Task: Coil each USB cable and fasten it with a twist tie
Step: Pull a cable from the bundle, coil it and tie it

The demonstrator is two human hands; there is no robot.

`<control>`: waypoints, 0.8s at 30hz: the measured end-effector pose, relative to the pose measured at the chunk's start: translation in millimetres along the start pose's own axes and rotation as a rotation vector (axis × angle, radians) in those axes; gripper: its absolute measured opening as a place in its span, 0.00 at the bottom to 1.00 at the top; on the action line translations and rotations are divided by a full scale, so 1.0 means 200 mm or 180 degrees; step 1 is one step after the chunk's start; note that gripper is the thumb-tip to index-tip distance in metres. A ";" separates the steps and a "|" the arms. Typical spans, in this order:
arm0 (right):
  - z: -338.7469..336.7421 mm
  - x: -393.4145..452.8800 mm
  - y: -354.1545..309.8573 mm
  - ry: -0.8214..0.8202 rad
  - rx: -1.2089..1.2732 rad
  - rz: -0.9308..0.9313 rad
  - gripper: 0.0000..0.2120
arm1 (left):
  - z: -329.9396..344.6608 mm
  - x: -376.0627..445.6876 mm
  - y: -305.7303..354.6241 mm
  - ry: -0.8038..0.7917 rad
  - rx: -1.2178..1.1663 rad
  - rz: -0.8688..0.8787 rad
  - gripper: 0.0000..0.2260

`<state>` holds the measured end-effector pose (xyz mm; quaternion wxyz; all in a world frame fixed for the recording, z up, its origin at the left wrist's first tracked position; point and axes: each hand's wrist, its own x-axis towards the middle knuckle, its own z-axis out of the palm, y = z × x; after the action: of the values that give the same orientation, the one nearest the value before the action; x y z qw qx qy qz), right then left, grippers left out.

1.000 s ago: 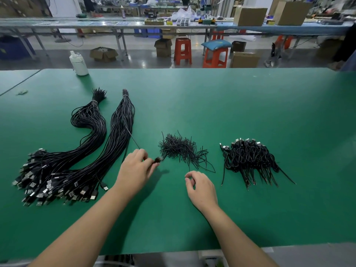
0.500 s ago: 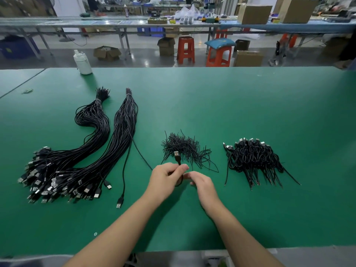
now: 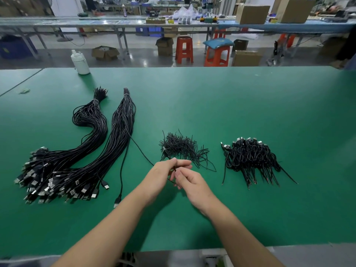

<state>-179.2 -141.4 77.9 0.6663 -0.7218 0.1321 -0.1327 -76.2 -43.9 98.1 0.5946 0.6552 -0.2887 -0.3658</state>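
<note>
One black USB cable [image 3: 139, 149] runs from the right bundle to my hands at the table's middle. My left hand [image 3: 160, 175] pinches it near its plug end, which sticks up toward the twist ties. My right hand [image 3: 189, 183], fingers curled, holds the same cable just below. Two long bundles of uncoiled black cables [image 3: 90, 151] lie at the left, plugs toward me. A loose heap of black twist ties [image 3: 182, 147] sits just beyond my hands. A pile of coiled, tied cables [image 3: 250, 157] lies at the right.
A single loose cable with its plug [image 3: 117, 201] lies between the bundles and my left arm. A white bottle [image 3: 80, 62] stands at the green table's far left edge [image 3: 192, 68]. Beyond it are stools, boxes and another workbench.
My left hand pulled one cable out of the right bundle toward the middle. My right hand came up from the table and took hold of the same cable.
</note>
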 end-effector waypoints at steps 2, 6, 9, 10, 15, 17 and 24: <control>0.01 0.00 0.00 -0.0076 0.0212 0.0119 0.16 | 0.00 0.00 0.00 0.0178 0.0099 0.0288 0.20; 0.03 -0.02 0.03 -0.0395 0.0381 0.0566 0.20 | 0.00 0.04 0.13 0.0492 -0.1328 0.0582 0.22; 0.04 -0.04 0.07 -0.0322 0.0552 0.0825 0.21 | -0.12 0.00 0.28 -0.0402 -0.2003 0.0232 0.21; 0.02 -0.03 0.07 -0.0194 0.0748 0.0889 0.21 | -0.15 -0.03 0.31 -0.0896 -0.1581 -0.0030 0.19; -0.06 0.00 0.05 0.0171 0.1406 0.1013 0.22 | -0.18 -0.08 0.17 -0.1596 0.1104 -0.1393 0.20; -0.05 0.00 0.04 0.0087 0.1359 0.0969 0.21 | -0.16 -0.07 0.08 -0.1010 0.1853 -0.1254 0.17; 0.05 -0.03 0.04 -0.0351 0.1526 0.0872 0.20 | -0.07 -0.01 -0.03 0.0002 -0.0626 0.0139 0.17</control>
<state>-181.9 -130.1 69.5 0.8359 -0.5251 0.1569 -0.0294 -66.7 -33.8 93.0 0.6639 0.5874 -0.2654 -0.3791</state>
